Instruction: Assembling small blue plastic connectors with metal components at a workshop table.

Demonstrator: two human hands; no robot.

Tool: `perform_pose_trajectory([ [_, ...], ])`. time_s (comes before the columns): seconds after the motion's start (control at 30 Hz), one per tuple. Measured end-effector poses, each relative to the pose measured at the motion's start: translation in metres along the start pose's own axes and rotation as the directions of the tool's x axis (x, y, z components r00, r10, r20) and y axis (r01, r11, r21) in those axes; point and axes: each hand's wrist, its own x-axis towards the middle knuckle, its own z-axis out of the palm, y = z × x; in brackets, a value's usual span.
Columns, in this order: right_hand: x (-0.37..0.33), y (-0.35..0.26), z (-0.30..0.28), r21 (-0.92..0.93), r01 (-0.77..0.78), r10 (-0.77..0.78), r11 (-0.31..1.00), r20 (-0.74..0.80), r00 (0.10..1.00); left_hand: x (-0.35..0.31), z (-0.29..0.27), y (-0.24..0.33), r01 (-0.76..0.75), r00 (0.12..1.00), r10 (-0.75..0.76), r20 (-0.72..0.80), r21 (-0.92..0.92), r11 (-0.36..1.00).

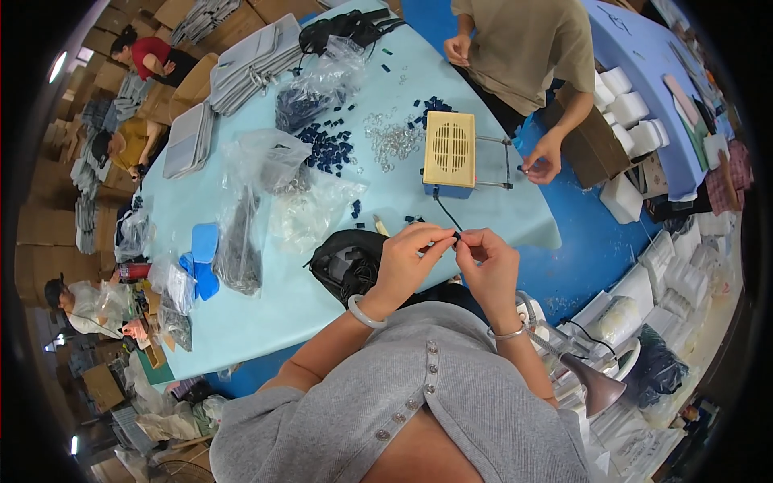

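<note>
My left hand point(407, 262) and my right hand point(491, 266) meet over the near edge of the table. Between their pinched fingertips is a small dark piece point(456, 237), mostly covered by the fingers. A black bag point(348, 264) with dark contents lies open beside my left hand. Beyond my hands stands a blue box-shaped device with a cream slotted top point(451, 143), metal rods on its right side and a black cable in front. Small dark blue pieces point(326, 151) are heaped left of it. Near them lies a scatter of small clear, shiny rings point(390, 138).
Clear plastic bags point(310, 213) lie on the pale blue table point(499, 221). Stacked grey folded items point(256, 64) stand far left. Across the table, a co-worker's hand point(543, 158) is near the device's rods. White foam pieces point(624, 201) and a lamp point(592, 382) are at right.
</note>
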Motion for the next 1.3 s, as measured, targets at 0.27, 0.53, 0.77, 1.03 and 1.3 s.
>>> perform_pose_trajectory([
  [0.27, -0.001, -0.006, -0.002, -0.21, 0.198, -0.199, 0.957, 0.017, 0.98, 0.005, -0.006, 0.004, -0.27, 0.963, 0.257, 0.086, 0.247, 0.931],
  [0.53, 0.0, 0.0, -0.002, -0.209, 0.272, -0.259, 0.939, 0.09, 0.962, 0.005, -0.001, -0.002, -0.09, 0.995, 0.087, 0.041, 0.065, 0.994],
  [0.77, -0.007, 0.015, -0.002, 0.025, 0.138, -0.14, 0.99, 0.076, 0.987, 0.003, -0.001, -0.005, 0.032, 0.997, -0.029, 0.069, -0.035, 0.999],
  [1.03, -0.007, 0.013, -0.011, 0.367, -0.247, 0.178, 0.897, 0.212, 0.961, 0.001, 0.002, 0.008, 0.033, 0.998, -0.034, 0.043, 0.027, 0.999],
  [1.3, -0.009, 0.017, -0.01, 0.28, -0.211, 0.17, 0.937, 0.165, 0.971, -0.002, 0.002, 0.014, 0.058, 0.992, -0.063, 0.108, 0.045, 0.997],
])
